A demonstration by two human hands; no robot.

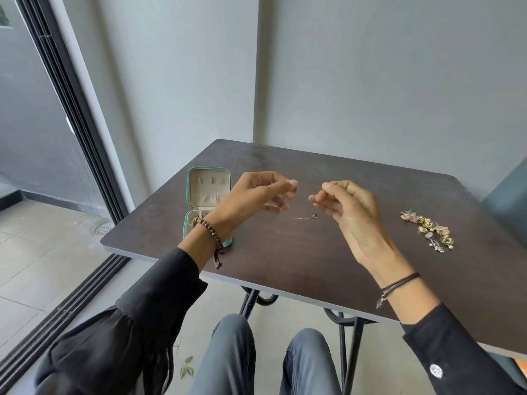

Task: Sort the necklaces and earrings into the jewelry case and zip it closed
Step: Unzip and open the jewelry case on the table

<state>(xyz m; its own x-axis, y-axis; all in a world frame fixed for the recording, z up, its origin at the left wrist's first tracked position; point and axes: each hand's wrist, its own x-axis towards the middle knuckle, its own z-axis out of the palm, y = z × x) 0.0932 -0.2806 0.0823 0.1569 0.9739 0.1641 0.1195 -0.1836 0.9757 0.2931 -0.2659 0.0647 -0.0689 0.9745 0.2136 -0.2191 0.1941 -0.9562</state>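
Head view: both hands are raised over the middle of the dark counter [285, 280]. The left grip [256, 195] has its fingers curled, thumb and forefinger pinched on one end of a very thin necklace [314, 216]. The right grip [348, 212] pinches the other end at its fingertips. The small pendant and a short run of chain hang low between the two, at or just above the counter top; which, I cannot tell.

The jewelry case [209, 189] lies open at the counter's left edge near the near-left corner. It is teal outside and beige inside, and its lower half is partly hidden by the left wrist, which wears a bead bracelet [205, 226]. A pile of earrings [427, 229] lies toward the right edge, well apart from the case.
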